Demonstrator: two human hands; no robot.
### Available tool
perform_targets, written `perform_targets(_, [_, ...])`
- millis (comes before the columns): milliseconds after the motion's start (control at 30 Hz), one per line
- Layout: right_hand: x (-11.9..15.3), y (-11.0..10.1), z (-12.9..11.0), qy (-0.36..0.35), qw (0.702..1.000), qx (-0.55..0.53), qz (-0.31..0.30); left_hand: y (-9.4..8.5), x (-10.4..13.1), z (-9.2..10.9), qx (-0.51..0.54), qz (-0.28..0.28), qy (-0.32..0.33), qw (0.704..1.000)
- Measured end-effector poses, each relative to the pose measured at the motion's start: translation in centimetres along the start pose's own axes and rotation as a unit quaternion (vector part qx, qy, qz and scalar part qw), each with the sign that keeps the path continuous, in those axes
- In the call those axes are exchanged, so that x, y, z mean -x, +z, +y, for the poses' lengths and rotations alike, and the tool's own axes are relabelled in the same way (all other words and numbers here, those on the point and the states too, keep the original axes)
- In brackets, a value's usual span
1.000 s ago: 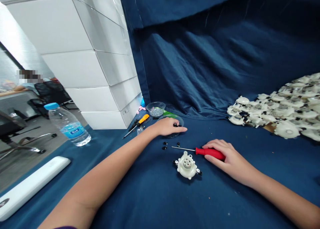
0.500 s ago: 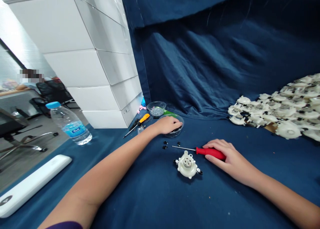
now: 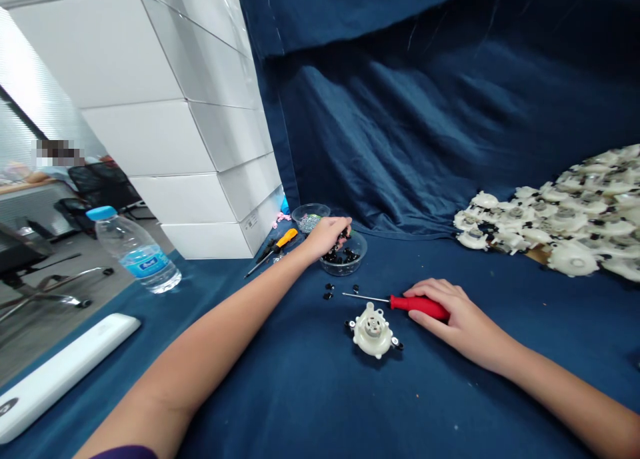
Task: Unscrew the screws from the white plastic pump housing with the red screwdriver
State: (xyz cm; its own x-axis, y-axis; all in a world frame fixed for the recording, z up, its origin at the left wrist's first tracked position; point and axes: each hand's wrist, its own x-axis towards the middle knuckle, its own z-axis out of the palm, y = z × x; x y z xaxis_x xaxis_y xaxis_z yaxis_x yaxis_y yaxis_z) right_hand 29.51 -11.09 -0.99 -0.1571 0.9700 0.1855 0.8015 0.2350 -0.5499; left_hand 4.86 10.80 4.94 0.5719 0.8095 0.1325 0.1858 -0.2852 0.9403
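My left hand [image 3: 326, 236] is raised at the rim of a clear plastic bowl [image 3: 345, 270] of small black parts [image 3: 350, 255]. Its fingers are curled around a few of those black parts. On the blue cloth, my right hand [image 3: 443, 305] wraps the red handle of a screwdriver [image 3: 417, 304], whose shaft points left. Just below that shaft lies a cream plastic housing [image 3: 373, 332] with a round metal centre and a black piece at each side. Several loose black pieces [image 3: 329, 291] rest near the screwdriver tip.
Behind the bowl is another clear bowl [image 3: 306, 219] holding small metal pieces. An orange-handled screwdriver [image 3: 285, 239] lies beside stacked white boxes [image 3: 207, 239]. A water bottle [image 3: 145, 259] and a long white case [image 3: 70, 372] are left. Many cream housings [image 3: 570, 225] are piled right; a person sits far left.
My left hand has lifted out of the bowl with black parts in its fingers, showing the bowl's contents. My right hand keeps its hold on the red screwdriver. The view has shifted slightly.
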Motion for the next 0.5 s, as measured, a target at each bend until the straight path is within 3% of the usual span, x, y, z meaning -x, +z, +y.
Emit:
perform_targets(133, [0.0,0.0,0.0,0.001,1.0,0.002,0.0,-0.6,-0.3,0.2,0.109,0.027,-0.024,0.993])
perform_targets(500, [0.0,0.0,0.1,0.002,1.0,0.004,-0.001,-1.7,-0.5,0.2,0.238,-0.014,-0.075,0.968])
